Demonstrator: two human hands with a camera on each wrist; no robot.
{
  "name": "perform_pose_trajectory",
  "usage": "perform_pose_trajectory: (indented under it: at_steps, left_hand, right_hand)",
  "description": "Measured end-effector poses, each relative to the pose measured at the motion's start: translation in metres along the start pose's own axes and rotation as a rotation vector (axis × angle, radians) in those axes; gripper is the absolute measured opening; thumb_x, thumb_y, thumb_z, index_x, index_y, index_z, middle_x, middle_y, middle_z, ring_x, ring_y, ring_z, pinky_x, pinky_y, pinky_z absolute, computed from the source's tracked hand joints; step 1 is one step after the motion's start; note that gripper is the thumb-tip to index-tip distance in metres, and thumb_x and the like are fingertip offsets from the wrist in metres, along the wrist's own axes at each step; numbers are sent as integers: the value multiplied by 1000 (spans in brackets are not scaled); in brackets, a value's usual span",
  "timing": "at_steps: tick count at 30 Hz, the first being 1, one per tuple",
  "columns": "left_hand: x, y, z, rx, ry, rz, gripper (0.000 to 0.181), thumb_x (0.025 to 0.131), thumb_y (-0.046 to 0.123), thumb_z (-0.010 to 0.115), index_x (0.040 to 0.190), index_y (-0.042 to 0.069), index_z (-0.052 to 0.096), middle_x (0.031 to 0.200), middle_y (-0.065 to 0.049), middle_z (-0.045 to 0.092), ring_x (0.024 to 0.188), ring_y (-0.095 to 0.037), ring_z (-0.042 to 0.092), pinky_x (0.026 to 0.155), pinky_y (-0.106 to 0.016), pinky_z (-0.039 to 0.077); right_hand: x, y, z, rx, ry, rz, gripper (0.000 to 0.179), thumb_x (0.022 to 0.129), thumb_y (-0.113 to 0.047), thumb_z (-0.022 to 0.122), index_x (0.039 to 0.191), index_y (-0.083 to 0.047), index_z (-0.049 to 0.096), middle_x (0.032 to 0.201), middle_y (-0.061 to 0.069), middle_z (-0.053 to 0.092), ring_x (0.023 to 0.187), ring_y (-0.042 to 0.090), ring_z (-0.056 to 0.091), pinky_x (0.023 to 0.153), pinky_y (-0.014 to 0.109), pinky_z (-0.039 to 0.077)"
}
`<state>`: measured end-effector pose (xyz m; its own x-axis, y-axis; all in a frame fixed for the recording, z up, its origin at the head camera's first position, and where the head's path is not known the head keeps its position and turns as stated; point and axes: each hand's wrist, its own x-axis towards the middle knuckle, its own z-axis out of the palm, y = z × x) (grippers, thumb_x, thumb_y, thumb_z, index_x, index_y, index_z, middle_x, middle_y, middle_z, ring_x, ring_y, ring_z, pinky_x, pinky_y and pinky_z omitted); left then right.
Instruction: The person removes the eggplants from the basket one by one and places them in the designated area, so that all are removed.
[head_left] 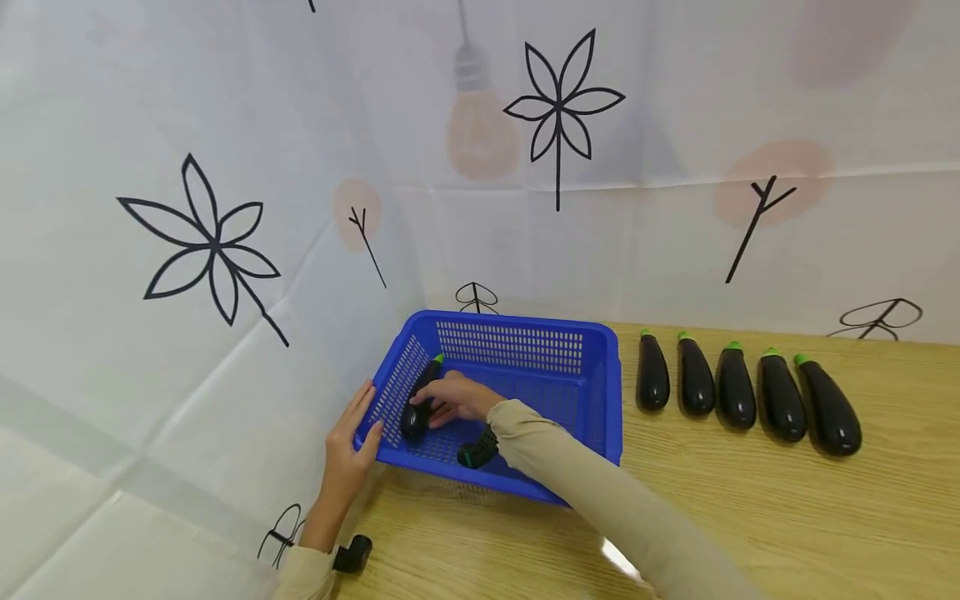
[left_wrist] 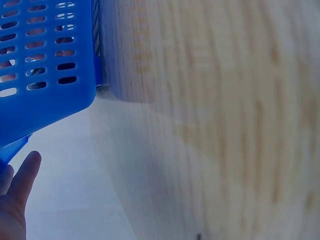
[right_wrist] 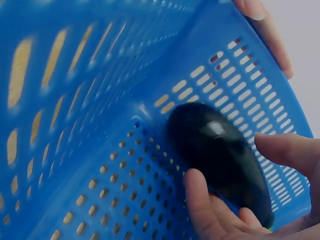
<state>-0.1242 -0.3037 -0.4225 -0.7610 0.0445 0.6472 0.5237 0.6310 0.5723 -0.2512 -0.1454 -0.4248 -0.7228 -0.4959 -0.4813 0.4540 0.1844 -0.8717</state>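
Note:
A blue plastic basket (head_left: 510,483) with slotted walls stands on the wooden table. My left hand (head_left: 348,454) rests at its near left corner, fingers straight along the outer left wall and thumb spread at the rim. Inside, a glossy black eggplant (head_left: 414,423) with a green stem end lies along the left wall. My right hand (head_left: 456,397) reaches into the basket and holds this eggplant. Seen from the right wrist, the thumb is at one side of the eggplant (right_wrist: 215,145) and the other fingers are at the opposite side.
Several more eggplants (head_left: 737,387) lie in a row on the table (head_left: 907,467), right of the basket. A white cloth (head_left: 675,250) printed with leaves and bulbs hangs behind and at the left. Dark wrist-worn devices (head_left: 352,554) show at both wrists.

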Motion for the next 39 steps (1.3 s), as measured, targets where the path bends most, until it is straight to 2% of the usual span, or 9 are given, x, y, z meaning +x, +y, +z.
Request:
perform_pose_trajectory:
  at_steps: [4,11,20,28,39]
  left_hand:
    - [0,1,-1,0,-14,-26,48,82,-14,57,129,-16,46,135,-33,43,123,-49,42,104,-17,30]
    - [0,-2,1,3,1,24,50,79,-16,58,128,-17,47,133,-34,44,120,-51,43,103,-19,31]
    - [1,0,0,4,-11,15,51,80,-16,58,129,-17,46,135,-32,43,121,-51,42,102,-17,30]
    - [0,0,-2,29,-7,11,50,81,-16,58,130,-16,46,137,-29,44,122,-50,42,105,-17,27]
    - [-1,1,-1,12,-7,-1,50,81,-16,58,130,-17,46,135,-33,43,123,-51,40,105,-15,25]
  right_hand:
    - [1,-2,2,3,5,7,57,76,-8,74,121,11,45,100,26,59,77,33,66,72,40,56]
    - [-3,-5,3,105,-40,16,44,77,-2,72,115,10,54,102,32,57,85,40,65,75,45,55]
    - [-12,-10,-7,67,-93,-16,40,79,-6,68,113,11,55,97,29,63,87,39,66,74,46,55]
    - [-19,-17,-19,32,-98,-25,38,79,-7,69,112,10,57,92,26,65,79,35,67,72,43,56]
    - [-34,-23,-30,12,-108,-41,35,78,-5,67,109,10,60,92,25,66,79,33,68,72,44,56]
